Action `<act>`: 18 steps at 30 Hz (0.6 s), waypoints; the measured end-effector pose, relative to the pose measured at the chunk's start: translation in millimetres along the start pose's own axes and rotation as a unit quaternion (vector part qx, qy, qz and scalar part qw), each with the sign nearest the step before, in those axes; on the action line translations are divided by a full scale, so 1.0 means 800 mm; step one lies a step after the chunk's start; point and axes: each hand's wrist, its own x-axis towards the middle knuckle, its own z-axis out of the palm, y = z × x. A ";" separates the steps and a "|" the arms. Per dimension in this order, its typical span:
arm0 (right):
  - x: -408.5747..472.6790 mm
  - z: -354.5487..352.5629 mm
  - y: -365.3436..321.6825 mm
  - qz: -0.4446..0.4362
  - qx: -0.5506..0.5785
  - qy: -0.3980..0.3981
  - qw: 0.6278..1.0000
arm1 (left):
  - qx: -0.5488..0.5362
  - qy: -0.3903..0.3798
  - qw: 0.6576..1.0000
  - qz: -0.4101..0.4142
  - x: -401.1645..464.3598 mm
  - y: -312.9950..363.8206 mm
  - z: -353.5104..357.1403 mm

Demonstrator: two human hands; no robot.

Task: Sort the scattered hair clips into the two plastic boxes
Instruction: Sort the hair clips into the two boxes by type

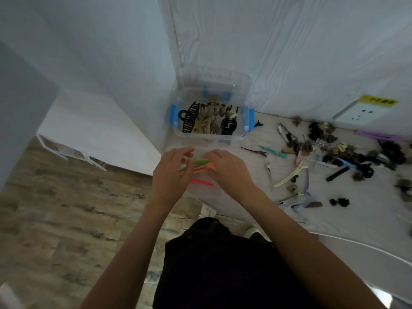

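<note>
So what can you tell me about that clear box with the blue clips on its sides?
The clear plastic box with blue latches sits open, lidless, on the white table against the wall, just beyond both hands, which do not touch it. Blue latches hang at its left, right and far sides. Inside lie large claw clips: a black one, tan and brownish ones, another black one at the right.

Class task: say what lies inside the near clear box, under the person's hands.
In the near box: a red clip, an orange clip and a green clip. Both hands cover whatever else lies beneath them.
</note>
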 end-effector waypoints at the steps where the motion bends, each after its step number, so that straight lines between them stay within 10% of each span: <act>1: -0.014 -0.010 0.010 0.016 0.028 0.035 0.999 | -0.021 -0.003 1.000 0.008 0.000 0.014 0.007; 5: -0.098 -0.040 0.077 0.069 0.017 0.169 0.983 | -0.077 -0.087 0.991 0.071 -0.005 0.086 0.052; 11: -0.237 -0.041 0.176 0.237 -0.027 0.074 0.968 | 0.008 -0.351 0.934 0.070 -0.044 0.148 0.161; 18: -0.267 -0.016 0.196 0.151 -0.040 -0.017 0.988 | 0.094 -0.319 0.943 0.028 -0.086 0.165 0.215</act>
